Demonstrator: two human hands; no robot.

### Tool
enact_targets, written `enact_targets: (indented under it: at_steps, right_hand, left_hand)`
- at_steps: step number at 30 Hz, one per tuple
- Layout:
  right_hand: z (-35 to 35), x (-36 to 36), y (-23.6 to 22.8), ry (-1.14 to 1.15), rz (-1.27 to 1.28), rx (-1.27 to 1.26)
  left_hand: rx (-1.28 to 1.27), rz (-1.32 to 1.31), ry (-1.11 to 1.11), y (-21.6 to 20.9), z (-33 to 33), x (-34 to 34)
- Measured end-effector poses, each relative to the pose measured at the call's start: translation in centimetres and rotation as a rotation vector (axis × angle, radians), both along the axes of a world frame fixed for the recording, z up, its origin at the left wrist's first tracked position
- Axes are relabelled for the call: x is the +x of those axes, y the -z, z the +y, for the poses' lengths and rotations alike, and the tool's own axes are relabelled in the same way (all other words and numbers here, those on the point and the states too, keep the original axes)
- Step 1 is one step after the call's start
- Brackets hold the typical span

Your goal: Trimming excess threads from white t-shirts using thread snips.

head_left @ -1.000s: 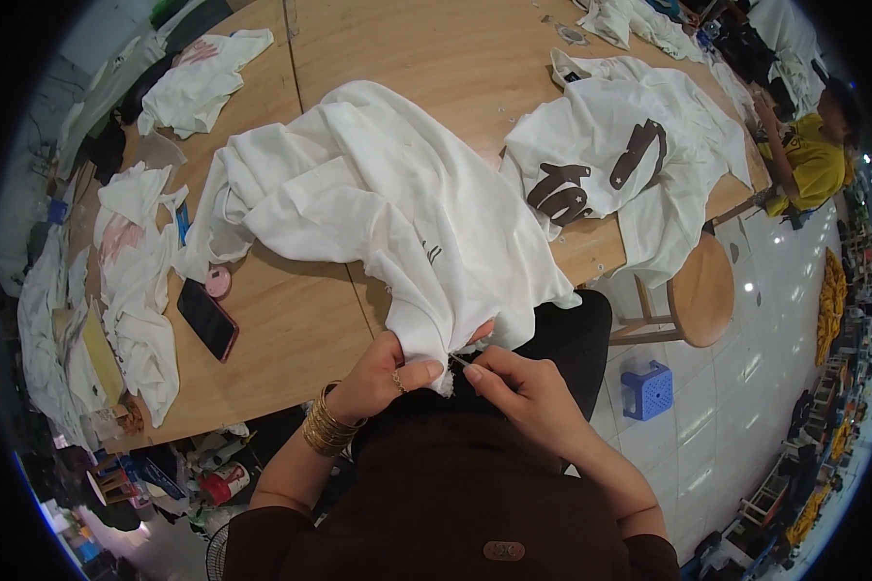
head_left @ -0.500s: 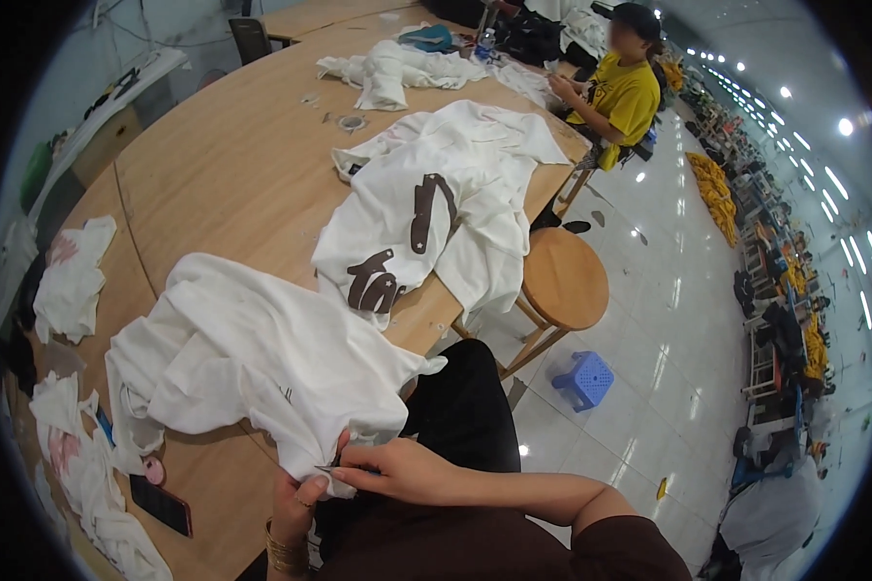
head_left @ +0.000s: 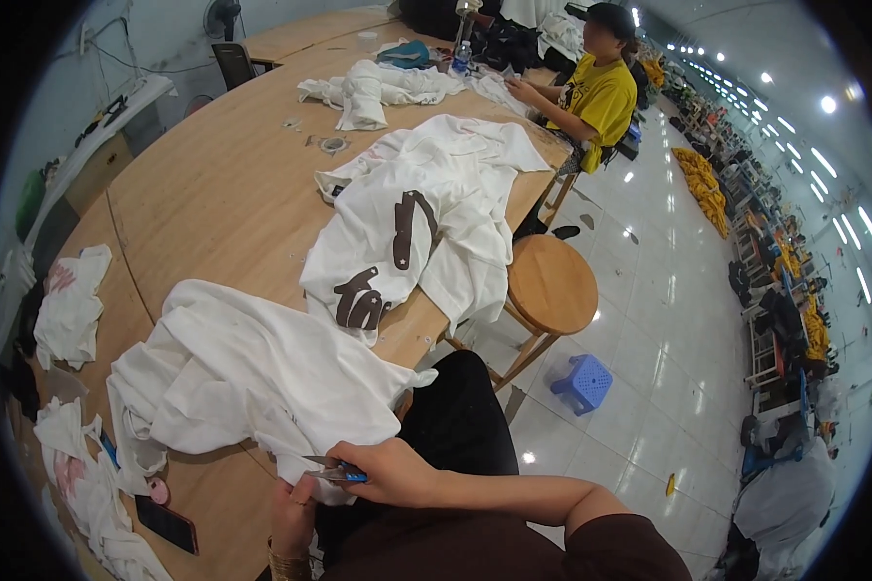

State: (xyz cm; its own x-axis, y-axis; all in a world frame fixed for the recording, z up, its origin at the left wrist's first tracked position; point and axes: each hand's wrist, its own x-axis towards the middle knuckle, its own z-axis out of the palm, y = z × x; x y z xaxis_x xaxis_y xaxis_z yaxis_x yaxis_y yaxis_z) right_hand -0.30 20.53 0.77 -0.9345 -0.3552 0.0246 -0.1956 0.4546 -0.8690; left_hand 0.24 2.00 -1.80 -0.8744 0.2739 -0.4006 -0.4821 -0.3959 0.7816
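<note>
Right now, in the head view, the left hand (head_left: 294,513) has a white garment (head_left: 247,358) pinched near its lower edge, thumb uppermost, with a ring on a finger and gold bracelets (head_left: 289,566) at the wrist. The right hand (head_left: 389,472) is closed around a pair of snips (head_left: 337,473), blue at the grip, whose slim blades point to the left, parted, over the cloth just above the left hand. The garment lies spread and rumpled on the near part of the wooden table (head_left: 213,194), its near end drawn over the edge toward the person's lap, beside a black-clad leg (head_left: 465,402).

Beyond it on the table, a second white garment (head_left: 475,213) with brown patches drapes over the right-hand edge. To the left lie a dark phone (head_left: 168,525), a small pink round item (head_left: 158,492) just beside it, and white pieces with reddish marks (head_left: 73,305). On the floor at the right, a round wooden stool (head_left: 552,284) is near the table, with a blue plastic stool (head_left: 583,383) nearer the person. Farther off, a co-worker in a yellow shirt (head_left: 601,97) sits at the table's edge, both hands near some white cloth
</note>
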Motion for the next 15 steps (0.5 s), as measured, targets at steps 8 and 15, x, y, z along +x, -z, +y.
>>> enact_targets:
  at_steps: [8,15]
  right_hand:
    - [0.2,-0.4,0.5,0.102,0.139,0.026]
    - [0.0,0.0,0.5,0.099,0.096,0.001]
  left_hand:
    - [-0.301,0.246,0.119,-2.3,-0.1,-0.5]
    - [0.049,-0.022,-0.077,-2.5,0.2,-0.6]
